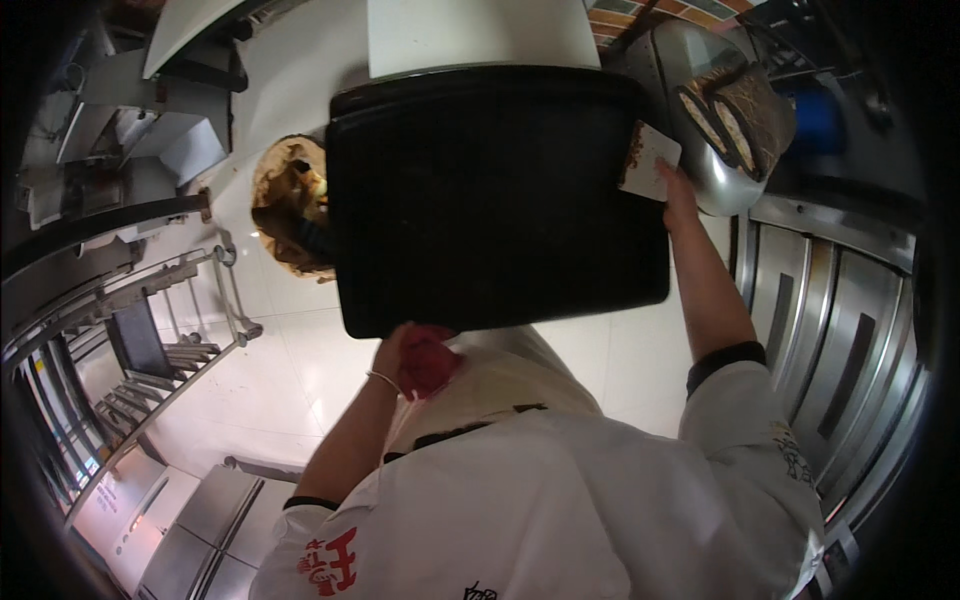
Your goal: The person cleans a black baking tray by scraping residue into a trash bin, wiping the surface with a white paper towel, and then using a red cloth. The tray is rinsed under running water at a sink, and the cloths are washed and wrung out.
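A large black baking tray [495,202] spans the space before me, its near left corner meeting my left hand [390,360]. That hand is closed around a red cloth [429,364] at the tray's near edge; the fingers are partly hidden by the cloth. At the tray's right side, my right hand [679,199] grips a flat white scraper [652,159]. Brown crumbs or residue cling to the scraper's left edge, which lies over the tray's right rim. The tray's surface looks dark and mostly bare.
A lined bin [289,161] holding waste stands on the tiled floor left of the tray. Beyond the tray is a white surface [480,34]. A shiny metal container [727,180] stands right, above steel oven-like fronts [821,315]. A wheeled rack [172,360] with trays stands left.
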Demonstrator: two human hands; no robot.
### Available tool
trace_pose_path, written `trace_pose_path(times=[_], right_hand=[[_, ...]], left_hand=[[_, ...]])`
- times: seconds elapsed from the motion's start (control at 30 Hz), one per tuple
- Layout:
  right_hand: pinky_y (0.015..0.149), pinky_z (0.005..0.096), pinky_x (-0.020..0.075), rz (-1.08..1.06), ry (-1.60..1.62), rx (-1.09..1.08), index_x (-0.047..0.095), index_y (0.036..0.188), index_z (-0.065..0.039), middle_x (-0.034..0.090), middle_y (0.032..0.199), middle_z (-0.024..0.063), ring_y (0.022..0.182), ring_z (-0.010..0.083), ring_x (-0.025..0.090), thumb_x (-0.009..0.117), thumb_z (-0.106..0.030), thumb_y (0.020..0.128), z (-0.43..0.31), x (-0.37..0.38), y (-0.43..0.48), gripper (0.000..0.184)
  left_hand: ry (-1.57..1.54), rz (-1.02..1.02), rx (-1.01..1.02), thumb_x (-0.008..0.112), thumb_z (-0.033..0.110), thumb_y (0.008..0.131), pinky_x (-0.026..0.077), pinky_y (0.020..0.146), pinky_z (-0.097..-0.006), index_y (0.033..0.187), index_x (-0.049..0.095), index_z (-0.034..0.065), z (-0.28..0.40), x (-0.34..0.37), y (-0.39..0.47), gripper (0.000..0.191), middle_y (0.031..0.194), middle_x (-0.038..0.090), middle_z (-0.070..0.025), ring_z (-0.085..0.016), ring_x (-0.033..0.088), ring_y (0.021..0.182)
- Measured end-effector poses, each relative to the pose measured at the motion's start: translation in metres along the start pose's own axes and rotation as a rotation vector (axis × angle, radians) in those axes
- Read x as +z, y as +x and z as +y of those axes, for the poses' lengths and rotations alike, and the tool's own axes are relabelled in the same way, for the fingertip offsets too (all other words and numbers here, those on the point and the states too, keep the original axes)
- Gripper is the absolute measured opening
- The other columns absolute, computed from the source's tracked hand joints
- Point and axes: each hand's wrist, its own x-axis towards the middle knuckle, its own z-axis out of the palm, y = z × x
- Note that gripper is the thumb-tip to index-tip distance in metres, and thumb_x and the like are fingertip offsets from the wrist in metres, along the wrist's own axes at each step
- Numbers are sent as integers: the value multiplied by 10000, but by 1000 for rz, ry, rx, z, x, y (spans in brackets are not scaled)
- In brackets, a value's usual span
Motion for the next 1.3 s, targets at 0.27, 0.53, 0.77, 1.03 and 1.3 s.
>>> trace_pose_path(times=[0.27,0.53,0.77,1.03,1.3], right_hand=[[878,286,412,81,-138,-98,550,1200,17,607,1117,97,993,177,563,623,-288,878,32,-36,-57,449],[768,316,480,125,-822,-233,609,1149,-76,651,1014,150,912,218,624,527,-234,921,65,-42,-24,289],[544,380,528,-152,-1168,-427,606,883,-85,643,778,146,657,284,647,508,-224,918,102,137,-57,173],[597,389,537,-421,-1118,-394,561,972,-60,648,788,144,693,269,649,491,-263,922,78,273,-96,220],[713,439,489,296,-1047,-587,622,980,-17,607,905,199,829,328,602,554,-178,875,52,42,21,204]], left_hand=[[11,36,153,606,355,887,524,632,-312,909,641,13,34,20,38,344,816,652,-82,-189,622,709],[289,213,66,601,456,874,540,670,-339,933,638,43,54,14,34,419,834,664,-89,-209,638,738],[280,332,361,588,223,901,546,710,-345,1081,547,-12,68,-44,34,299,957,651,-111,-221,642,800],[311,399,369,626,218,872,526,778,-333,1121,554,-22,67,-46,39,353,1026,639,-111,-227,627,875],[139,429,379,643,153,860,529,760,-331,1091,568,-13,68,-28,33,294,980,649,-120,-224,635,844]])
